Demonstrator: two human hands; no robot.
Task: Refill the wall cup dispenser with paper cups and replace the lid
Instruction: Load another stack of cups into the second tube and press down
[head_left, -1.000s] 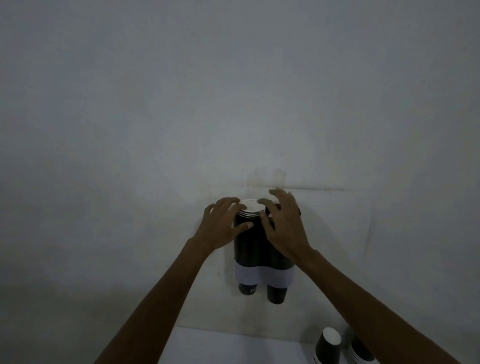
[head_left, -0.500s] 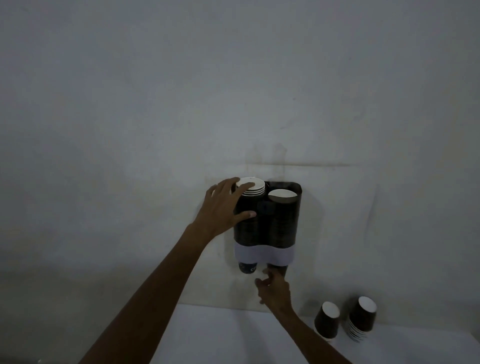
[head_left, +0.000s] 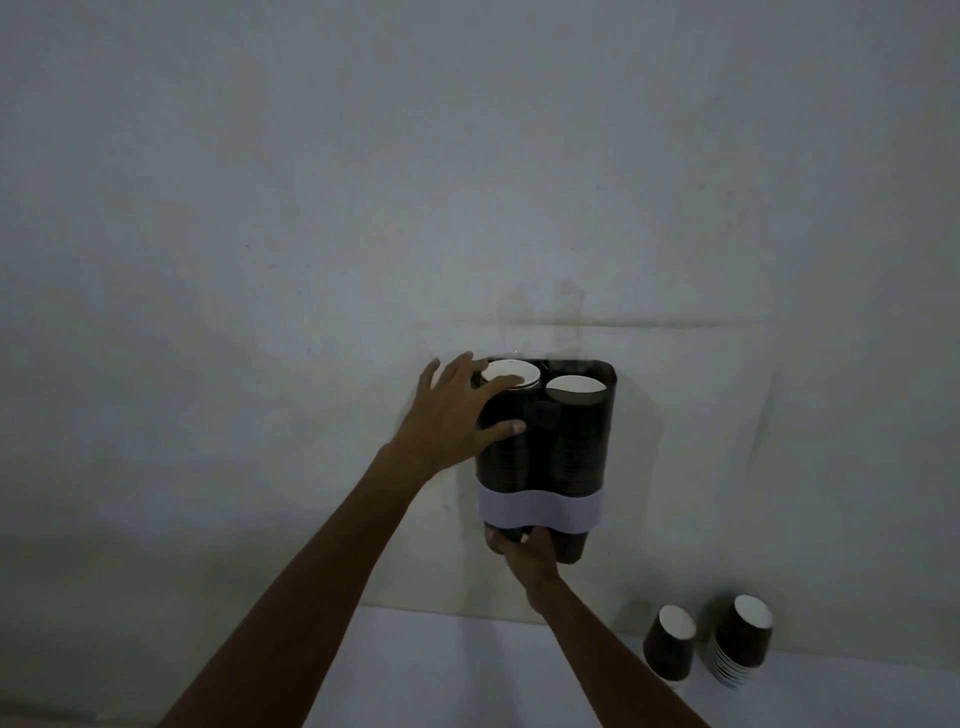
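Since half a second ago the right hand (head_left: 524, 553) has risen from just under the dispenser's right tube to the foot of the left one, where its fingers now curl around the dark cup end poking out below the pale band (head_left: 540, 512); the left hand (head_left: 457, 415) has barely shifted. That left hand lies spread open against the upper left side of the wall cup dispenser (head_left: 576, 447), fingertips touching the white rim of the left cup stack (head_left: 509, 375), thumb pressed on the tube's front. The left stack stands slightly proud of the dispenser's top edge, while the right cup stack (head_left: 575, 385) sits a little lower inside its tube. No lid covers the top — both tubes are open. Bare wall (head_left: 311, 208) spreads wide above and to both sides, leaving free room around the dispenser. Below, the table (head_left: 441, 670) meets the wall, and near its right part — well apart from the hands — lie a single tilted cup (head_left: 670, 649) and a short spare stack (head_left: 740, 644).
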